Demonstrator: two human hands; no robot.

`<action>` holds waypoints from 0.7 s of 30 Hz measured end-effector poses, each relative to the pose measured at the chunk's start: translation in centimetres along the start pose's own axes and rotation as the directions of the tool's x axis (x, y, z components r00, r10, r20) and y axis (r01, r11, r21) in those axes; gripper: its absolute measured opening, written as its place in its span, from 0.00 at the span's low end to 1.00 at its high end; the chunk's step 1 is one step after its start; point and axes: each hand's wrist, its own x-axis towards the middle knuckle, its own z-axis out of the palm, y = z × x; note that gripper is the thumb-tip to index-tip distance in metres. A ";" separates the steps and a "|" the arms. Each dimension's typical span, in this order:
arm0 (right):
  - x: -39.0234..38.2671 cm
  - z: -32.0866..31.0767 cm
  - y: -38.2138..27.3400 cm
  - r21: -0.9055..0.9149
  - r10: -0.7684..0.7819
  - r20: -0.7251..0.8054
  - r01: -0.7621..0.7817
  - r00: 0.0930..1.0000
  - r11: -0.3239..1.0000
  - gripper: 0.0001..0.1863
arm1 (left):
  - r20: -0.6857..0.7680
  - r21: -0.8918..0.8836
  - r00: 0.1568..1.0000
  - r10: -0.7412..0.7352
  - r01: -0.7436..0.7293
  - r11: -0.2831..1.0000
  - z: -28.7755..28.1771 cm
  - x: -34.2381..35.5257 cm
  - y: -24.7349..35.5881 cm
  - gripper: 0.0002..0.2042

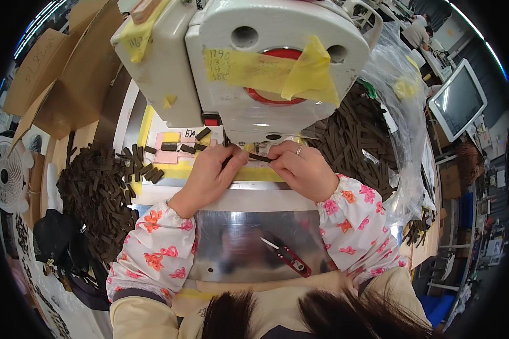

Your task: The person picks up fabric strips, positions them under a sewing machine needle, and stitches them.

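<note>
Hands: left hand, right hand pinch dark strip | sewing machine overhead | snips near

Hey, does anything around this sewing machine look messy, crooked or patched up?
Yes. Yellow tape hangs crumpled across the sewing machine head, one end peeling loose. Dark strips lie scattered at odd angles left of the left hand. The right hand pinches one strip under the needle.

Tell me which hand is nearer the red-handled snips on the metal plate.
Right. The right hand is up-right of the red-handled snips, almost above them; the left hand is farther off, up-left. Neither touches them.
</note>
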 end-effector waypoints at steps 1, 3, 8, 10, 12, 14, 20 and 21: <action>-0.1 0.0 0.1 -0.039 -0.088 -0.014 0.088 0.996 0.995 0.06 | 0.017 0.006 0.999 -0.036 0.036 0.999 0.0 0.0 0.2 0.15; -0.1 0.0 0.0 -0.057 -0.135 -0.030 0.133 0.990 0.990 0.07 | 0.032 0.011 0.997 -0.074 0.074 0.997 0.0 0.1 0.3 0.16; 0.1 -0.2 -0.3 -0.067 -0.219 -0.064 0.214 0.974 0.974 0.08 | 0.014 0.042 1.000 0.018 -0.018 0.999 0.2 0.2 -0.4 0.15; 0.1 -0.3 -0.3 -0.096 -0.234 -0.054 0.228 0.971 0.969 0.08 | 0.049 -0.049 0.998 -0.042 0.044 0.998 -0.2 0.3 0.0 0.13; 0.0 -0.3 -0.1 -0.111 -0.240 -0.048 0.234 0.970 0.966 0.08 | 0.090 -0.138 0.991 -0.097 0.109 0.984 -0.5 0.4 -0.1 0.12; 0.1 -0.2 -0.1 -0.125 -0.246 -0.044 0.239 0.968 0.963 0.08 | 0.136 -0.111 0.988 -0.067 0.082 0.990 -0.6 0.5 -0.7 0.12; 0.2 0.5 -0.1 -0.081 -0.177 -0.083 0.170 0.981 0.982 0.09 | 0.198 -0.234 0.977 -0.075 0.121 0.965 -1.2 0.0 -1.4 0.12; 0.0 0.4 -0.1 -0.082 -0.157 -0.086 0.150 0.984 0.985 0.08 | 0.206 -0.235 0.976 -0.065 0.114 0.965 -1.2 0.1 -1.2 0.12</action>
